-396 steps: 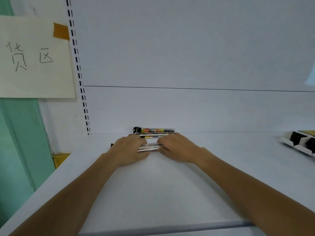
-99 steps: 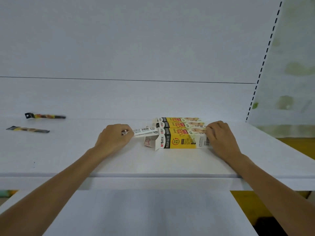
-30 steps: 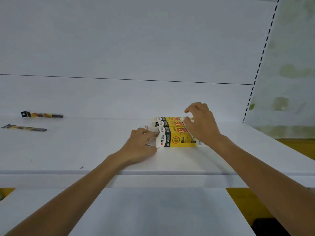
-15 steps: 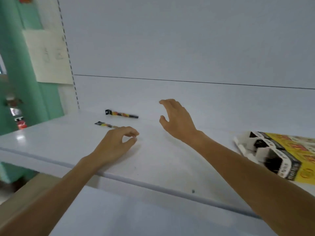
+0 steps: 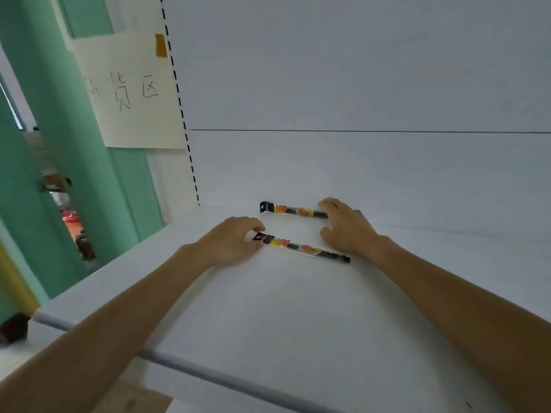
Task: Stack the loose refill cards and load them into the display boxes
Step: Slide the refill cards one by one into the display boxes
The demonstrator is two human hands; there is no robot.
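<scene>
Left hand point(image 5: 229, 242) newly at black-yellow card point(image 5: 310, 250)

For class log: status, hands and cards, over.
Left hand pinches near long black-and-yellow refill card at header. Right hand touches far matching card, right end. Nothing blocking.

This looks like a shop or its stock room. A long white metal shelf point(image 5: 298, 308) has a post point(image 5: 182, 114) with slots. A hand-written paper sign point(image 5: 131, 90) is taped up. Packed refill cards point(image 5: 293, 210) lie on the shelf.
</scene>
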